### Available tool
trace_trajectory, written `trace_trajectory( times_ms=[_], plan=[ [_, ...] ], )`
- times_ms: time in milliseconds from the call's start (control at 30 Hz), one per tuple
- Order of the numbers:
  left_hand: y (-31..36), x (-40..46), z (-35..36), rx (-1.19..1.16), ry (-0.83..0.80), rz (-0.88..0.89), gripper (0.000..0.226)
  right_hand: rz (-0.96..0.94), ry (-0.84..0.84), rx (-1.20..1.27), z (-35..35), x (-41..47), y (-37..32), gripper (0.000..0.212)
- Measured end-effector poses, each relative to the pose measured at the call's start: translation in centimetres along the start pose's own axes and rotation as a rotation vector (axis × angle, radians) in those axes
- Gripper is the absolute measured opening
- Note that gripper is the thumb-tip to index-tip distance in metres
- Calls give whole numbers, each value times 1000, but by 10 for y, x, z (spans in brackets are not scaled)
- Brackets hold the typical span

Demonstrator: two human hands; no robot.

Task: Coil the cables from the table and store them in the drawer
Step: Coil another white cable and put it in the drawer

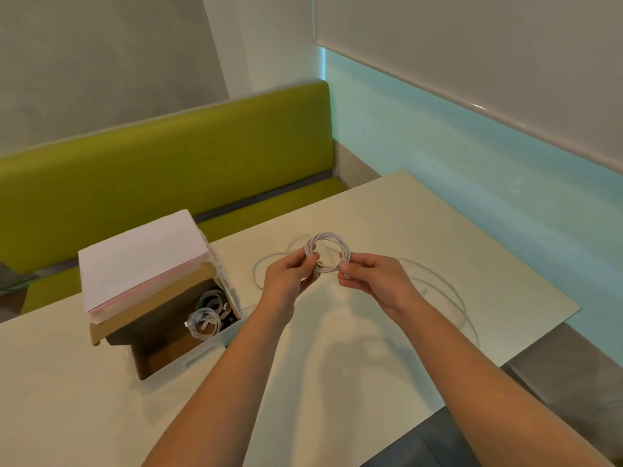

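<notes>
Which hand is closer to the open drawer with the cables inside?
Left. The left hand holds the coiled cable just right of the drawer; the right hand grips the coil's other side, farther away.

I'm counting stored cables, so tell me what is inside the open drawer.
Inside the drawer lie at least two coiled white cables. Its rear is hidden beneath the box top, so more could be there.

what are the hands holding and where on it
Both hold one coiled white cable above the table. The left hand pinches the coil's left side; the right hand pinches its lower right, near a connector end.
</notes>
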State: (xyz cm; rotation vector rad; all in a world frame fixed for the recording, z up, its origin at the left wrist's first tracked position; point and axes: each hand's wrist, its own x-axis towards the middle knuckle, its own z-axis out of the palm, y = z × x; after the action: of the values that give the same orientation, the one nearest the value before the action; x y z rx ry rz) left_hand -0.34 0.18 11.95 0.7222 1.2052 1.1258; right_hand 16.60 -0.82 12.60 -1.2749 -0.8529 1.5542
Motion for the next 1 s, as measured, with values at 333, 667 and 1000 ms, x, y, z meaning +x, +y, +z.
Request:
trace_trajectory(
  times_ms=[333, 667, 1000],
  plan=[
    [-11, -24, -96, -41, 280, -136, 37, 102, 1, -351, 95, -4, 39, 4],
    [-27, -37, -195, 302, 431, -146, 45, 160, -85, -647, 179, 17, 101, 39],
    [-33, -8, -256, -56, 590, -265, 46, 42, -194, -724, 242, 32, 136, 37]
  ],
)
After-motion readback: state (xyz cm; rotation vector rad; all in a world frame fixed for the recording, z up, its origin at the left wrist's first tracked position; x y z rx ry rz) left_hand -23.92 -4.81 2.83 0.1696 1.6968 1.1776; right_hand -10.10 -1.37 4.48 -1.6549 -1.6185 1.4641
